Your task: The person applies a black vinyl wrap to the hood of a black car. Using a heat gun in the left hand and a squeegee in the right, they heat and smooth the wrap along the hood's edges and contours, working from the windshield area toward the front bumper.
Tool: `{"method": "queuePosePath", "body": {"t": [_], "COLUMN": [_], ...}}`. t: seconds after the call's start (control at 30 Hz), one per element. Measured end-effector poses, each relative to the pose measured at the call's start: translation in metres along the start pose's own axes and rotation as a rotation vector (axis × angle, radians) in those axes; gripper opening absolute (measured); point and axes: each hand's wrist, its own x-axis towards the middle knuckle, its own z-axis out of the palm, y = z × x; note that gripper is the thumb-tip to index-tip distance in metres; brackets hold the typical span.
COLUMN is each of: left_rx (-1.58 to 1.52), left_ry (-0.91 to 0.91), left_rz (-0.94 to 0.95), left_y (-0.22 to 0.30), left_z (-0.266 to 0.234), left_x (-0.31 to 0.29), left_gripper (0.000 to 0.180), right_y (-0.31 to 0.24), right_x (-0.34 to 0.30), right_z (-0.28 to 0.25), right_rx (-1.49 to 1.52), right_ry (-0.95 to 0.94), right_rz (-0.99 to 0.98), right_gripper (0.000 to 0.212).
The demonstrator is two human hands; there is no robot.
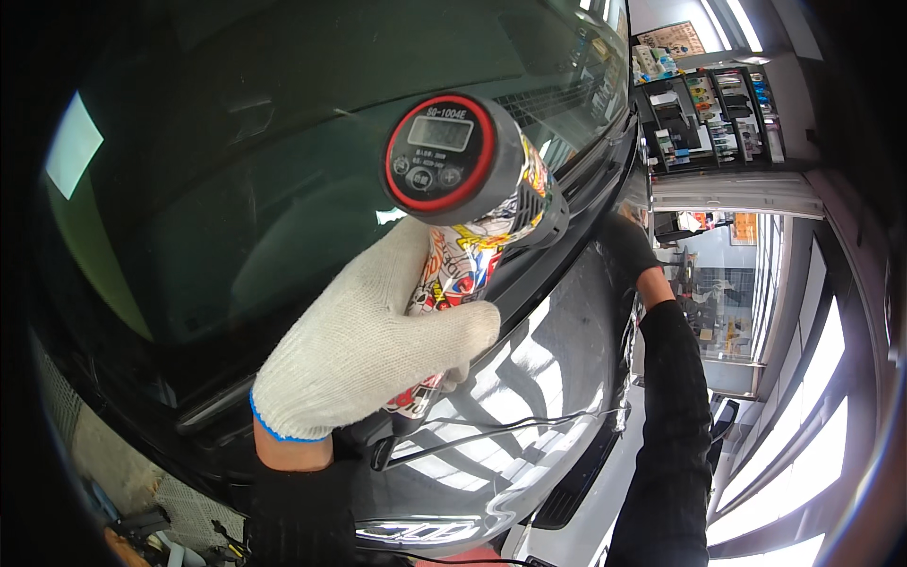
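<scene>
A white, knitted glove covers the left hand point(354, 345), wrapped firmly around a patterned, round-ended heat gun point(468, 250) toward twelve o'clock. Near three, the dark-gloved right hand point(626, 248) is beside a glossy, curved car panel point(557, 369); its grip is unclear.

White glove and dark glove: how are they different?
The white glove, on the left hand, is knitted and blue-edged; the dark glove, on the right hand, shows no blue edge.
The white glove wraps around a colourful heat gun; the dark glove is by the car's edge, its grip unclear.
Both leave bare skin below, then black sleeves.
</scene>
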Motion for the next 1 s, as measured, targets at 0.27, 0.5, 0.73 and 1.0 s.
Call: {"method": "queuePosePath", "body": {"t": [0.27, 0.5, 0.73, 1.0], "left_rx": [0.042, 0.053, 0.035, 0.082], "left_ry": [-0.007, -0.024, -0.029, -0.020], "left_rz": [0.001, 0.011, 0.005, -0.061], "left_y": [-0.002, -0.002, 0.004, 0.005], "left_z": [-0.001, -0.001, -0.003, -0.001], "left_x": [0.003, 0.006, 0.000, 0.005], "left_gripper": [0.051, 0.050, 0.050, 0.053], "right_y": [-0.007, -0.031, -0.034, -0.028], "right_x": [-0.004, -0.016, -0.030, -0.034], "right_z": [0.008, 0.026, 0.029, 0.025], "right_rx": [-0.340, -0.462, -0.438, -0.343], "right_ry": [0.064, 0.269, 0.354, 0.362], "right_rz": [-0.195, -0.199, -0.292, -0.287], "right_gripper": [0.020, 0.004, 0.007, 0.009]}}
